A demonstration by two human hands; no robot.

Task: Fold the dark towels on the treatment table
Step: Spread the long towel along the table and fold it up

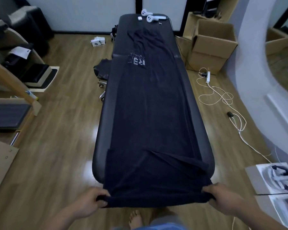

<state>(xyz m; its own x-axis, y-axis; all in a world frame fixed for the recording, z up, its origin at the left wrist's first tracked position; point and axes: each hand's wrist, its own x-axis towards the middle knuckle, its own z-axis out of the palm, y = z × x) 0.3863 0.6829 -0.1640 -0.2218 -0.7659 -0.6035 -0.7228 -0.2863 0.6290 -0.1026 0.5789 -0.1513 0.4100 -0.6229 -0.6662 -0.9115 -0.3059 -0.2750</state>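
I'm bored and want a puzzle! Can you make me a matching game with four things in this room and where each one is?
Things:
1. dark towel
2. white controllers
3. cardboard box
4. power strip

Places:
A. small and white, lying flat on the floor
B. at the far end of the treatment table
C. spread along the table, near edge held by the left hand and right hand
D. standing open on the floor, right of the table

Pairs: 1-C, 2-B, 3-D, 4-A.
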